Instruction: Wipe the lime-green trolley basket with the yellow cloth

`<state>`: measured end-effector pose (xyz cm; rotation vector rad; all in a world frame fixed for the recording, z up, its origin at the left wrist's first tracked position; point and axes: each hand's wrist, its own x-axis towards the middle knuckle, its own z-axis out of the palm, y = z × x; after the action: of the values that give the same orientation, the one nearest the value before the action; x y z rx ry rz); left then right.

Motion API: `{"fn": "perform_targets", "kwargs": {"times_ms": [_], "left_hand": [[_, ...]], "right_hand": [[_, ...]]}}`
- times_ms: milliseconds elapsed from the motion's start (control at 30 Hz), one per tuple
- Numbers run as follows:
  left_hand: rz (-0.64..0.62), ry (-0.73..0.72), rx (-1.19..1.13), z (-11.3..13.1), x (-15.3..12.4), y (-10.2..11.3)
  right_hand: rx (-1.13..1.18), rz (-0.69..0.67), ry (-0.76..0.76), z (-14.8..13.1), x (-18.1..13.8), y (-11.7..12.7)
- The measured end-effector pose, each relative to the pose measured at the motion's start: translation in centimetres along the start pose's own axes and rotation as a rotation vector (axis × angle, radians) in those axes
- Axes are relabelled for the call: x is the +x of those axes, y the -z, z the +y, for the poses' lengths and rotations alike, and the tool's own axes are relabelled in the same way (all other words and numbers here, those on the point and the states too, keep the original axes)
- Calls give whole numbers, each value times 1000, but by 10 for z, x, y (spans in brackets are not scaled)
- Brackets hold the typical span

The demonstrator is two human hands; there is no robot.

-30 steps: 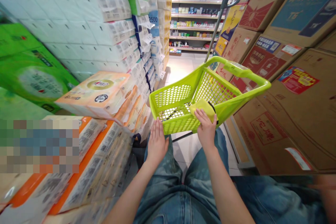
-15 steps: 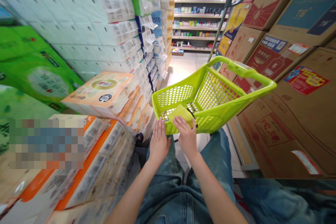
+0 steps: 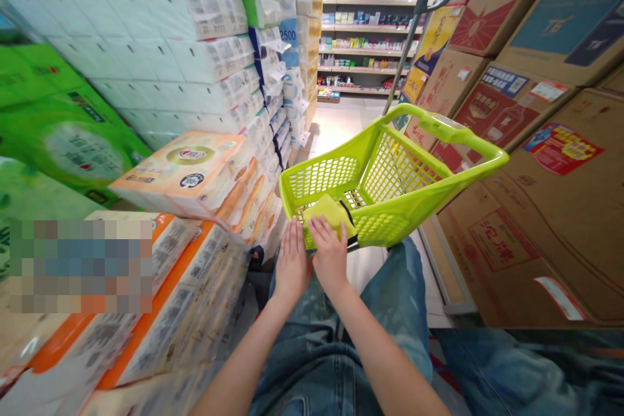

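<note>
A lime-green shopping basket [image 3: 414, 198] with a grid wall and a long handle stands tilted in front of my knees. My right hand [image 3: 329, 253] presses a yellow-green cloth [image 3: 328, 213] onto the basket's near rim, fingers closed over the cloth. My left hand [image 3: 292, 259] lies flat beside it with fingers stretched together, its tips touching the basket's near left corner. Both forearms reach forward over my blue jeans.
Stacked tissue packs [image 3: 185, 172] and green packs [image 3: 63, 136] wall the left side. Brown cardboard boxes [image 3: 546, 162] line the right. A tiled aisle [image 3: 336, 123] runs ahead to product shelves [image 3: 361, 32]. A grey pole [image 3: 414, 19] leans behind the basket.
My right hand has slid the cloth leftward along the basket's near rim, from the right part to beside my left hand. The left hand has stayed in place.
</note>
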<state>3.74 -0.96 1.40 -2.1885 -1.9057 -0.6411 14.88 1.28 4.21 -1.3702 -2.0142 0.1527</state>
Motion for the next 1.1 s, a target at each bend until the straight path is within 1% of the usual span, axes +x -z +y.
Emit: {"fn": "perform_targets", "kwargs": {"times_ms": [67,133,200,333,400,433,500,567,700,767,800,867,933,1100], "left_hand": [[-2,2,13,-1,-1,0],[-7,-7,0,-1,-1,1],[-16,-12,-24,-1,0,3],[-24,-8,-52,1,1,7],[-23,-12,-59,2,2,7],[-21,-12,-61,2,2,7],[-15,-8,-61,2,2,7],[-5,-4,-59,2,2,6],[15,-9,-44,1,1,1],[27,-7,-26,-1,0,-1],[28,-8,-19,-1,0,-2],[21,-16,-15,-2,-1,-2],[5,-24,-27,-1,0,0],[-10,-19,-69,1,1,5]], "right_hand": [[31,-33,42,-8,-1,-4],[41,-52,62,-1,-1,3],[26,-37,43,20,1,19],[-71,125,-79,75,4,52],[-98,184,-114,91,6,63],[-99,198,-130,94,7,65],[-83,199,-162,86,10,62],[-50,158,-172,64,12,51],[39,23,-78,10,10,17],[68,-10,-26,-6,8,5],[76,-21,-5,-9,7,3],[78,-41,28,-4,5,6],[61,-47,45,11,5,16],[-57,82,-27,66,6,49]]}}
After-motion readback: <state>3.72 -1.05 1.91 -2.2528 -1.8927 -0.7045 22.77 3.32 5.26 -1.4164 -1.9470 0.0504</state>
